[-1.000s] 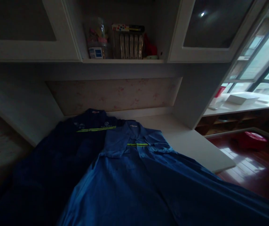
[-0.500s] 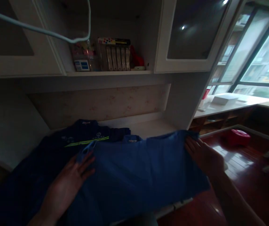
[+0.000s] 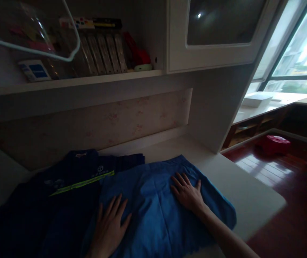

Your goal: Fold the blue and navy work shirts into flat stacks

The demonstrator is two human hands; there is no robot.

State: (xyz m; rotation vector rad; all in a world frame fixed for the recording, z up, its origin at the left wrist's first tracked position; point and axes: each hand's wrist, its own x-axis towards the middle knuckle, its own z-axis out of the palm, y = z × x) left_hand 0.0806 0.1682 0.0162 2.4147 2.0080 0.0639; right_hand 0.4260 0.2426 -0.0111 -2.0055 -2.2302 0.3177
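Note:
A blue shirt [image 3: 153,204] lies spread over the desk, lightly creased, with its collar out of sight. My left hand [image 3: 112,225] rests on its left part, fingers spread and palm down. Farther right, my right hand [image 3: 187,191] presses flat on the cloth near its far edge, its fingers apart too. Neither hand grips the fabric. On the left is a dark navy work jacket [image 3: 70,209] with a yellow-green stripe and a pale printed logo; the blue shirt overlaps its right side.
The white desk [image 3: 252,193] ends at a rounded corner on the right. Above hangs a shelf [image 3: 100,79] holding clear cases, a red object and a small box. A pale cable [image 3: 48,55] loops at the upper left. A red stool [image 3: 275,143] stands on the floor.
The blue cloth, held up by its far edge before, now lies on the desk. Both hands have let go and rest flat on it; the right hand moved left. The view has shifted closer.

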